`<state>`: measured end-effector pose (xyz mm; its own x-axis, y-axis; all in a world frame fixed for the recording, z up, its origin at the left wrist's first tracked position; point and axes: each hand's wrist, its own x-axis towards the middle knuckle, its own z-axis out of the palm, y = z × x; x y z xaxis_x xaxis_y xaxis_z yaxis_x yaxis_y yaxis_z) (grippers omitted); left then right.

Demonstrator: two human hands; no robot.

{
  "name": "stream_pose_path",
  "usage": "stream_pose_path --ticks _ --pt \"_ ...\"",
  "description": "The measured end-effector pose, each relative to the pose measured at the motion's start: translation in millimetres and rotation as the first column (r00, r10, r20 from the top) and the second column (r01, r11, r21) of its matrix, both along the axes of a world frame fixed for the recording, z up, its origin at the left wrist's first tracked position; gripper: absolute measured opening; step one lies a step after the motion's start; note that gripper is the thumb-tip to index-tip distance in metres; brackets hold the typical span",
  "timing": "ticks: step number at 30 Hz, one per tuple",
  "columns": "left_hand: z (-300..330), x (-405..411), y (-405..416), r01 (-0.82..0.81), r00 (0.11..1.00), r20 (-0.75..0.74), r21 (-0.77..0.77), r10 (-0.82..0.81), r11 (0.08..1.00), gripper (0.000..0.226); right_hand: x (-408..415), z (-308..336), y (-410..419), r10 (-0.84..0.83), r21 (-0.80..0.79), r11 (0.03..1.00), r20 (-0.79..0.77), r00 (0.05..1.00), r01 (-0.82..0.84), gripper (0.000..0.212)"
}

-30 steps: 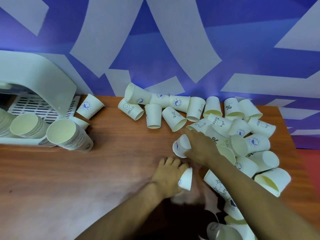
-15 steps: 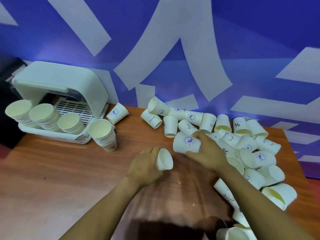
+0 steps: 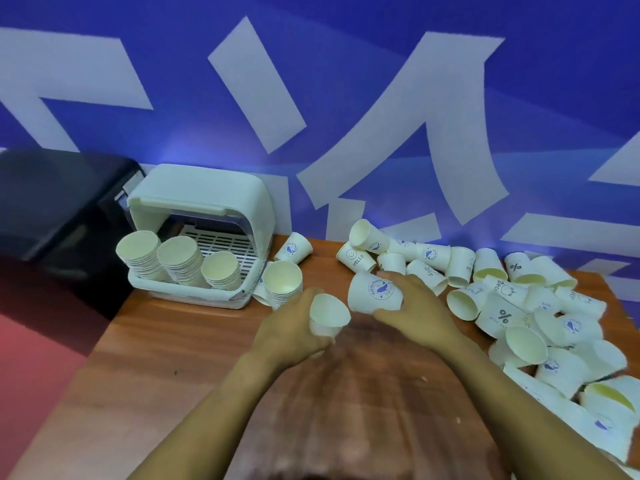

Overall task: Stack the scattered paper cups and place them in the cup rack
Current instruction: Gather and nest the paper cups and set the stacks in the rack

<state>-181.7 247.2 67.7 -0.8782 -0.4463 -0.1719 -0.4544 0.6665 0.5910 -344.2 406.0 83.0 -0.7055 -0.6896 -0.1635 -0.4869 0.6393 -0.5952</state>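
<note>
Cups have left the surface (image 3: 156, 368): left hand (image 3: 287, 334) now holds one mouth-up (image 3: 329, 315), right hand (image 3: 412, 303) has carried a printed cup (image 3: 375, 292) just beside it, ready to nest. Cup rack (image 3: 197, 237) stands far left, holding three stacks.

The cups (image 3: 502, 313) are white with pale cream insides, many printed with blue round logos, some with dark "%" or "HELLO" marks. The rack (image 3: 207, 202) is pale mint-white with a white slotted grid, on a reddish-brown wood-grain counter (image 3: 145, 375). The wall (image 3: 346, 81) is deep blue with broad pale grey-white strokes; the floor (image 3: 38, 344) is red.
</note>
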Motion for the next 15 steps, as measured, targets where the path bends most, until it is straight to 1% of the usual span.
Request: stream_pose_path --ticks 3,6,8,12,15 --pt "9 19 -26 -0.019 1.000 -0.016 0.019 0.020 1.000 0.079 23 5 -22 -0.060 -0.028 0.998 0.037 0.997 0.061 0.067" --pt "11 41 -51 -0.052 0.996 -0.064 0.040 0.055 0.998 0.076 45 11 -46 -0.122 -0.050 0.991 0.057 0.991 0.125 0.066" --pt "10 55 -68 -0.061 0.995 -0.078 0.052 0.065 0.997 0.074 58 16 -63 -0.139 -0.088 0.985 0.072 0.988 0.145 0.062" --pt "10 78 -101 -0.075 0.991 -0.110 0.058 0.081 0.995 0.059 83 22 -96 -0.117 -0.126 0.984 0.076 0.990 0.126 0.055" --pt "13 92 -123 -0.090 0.991 -0.100 0.042 0.094 0.995 0.063 101 24 -120 -0.092 -0.172 0.980 0.072 0.993 0.103 0.056"
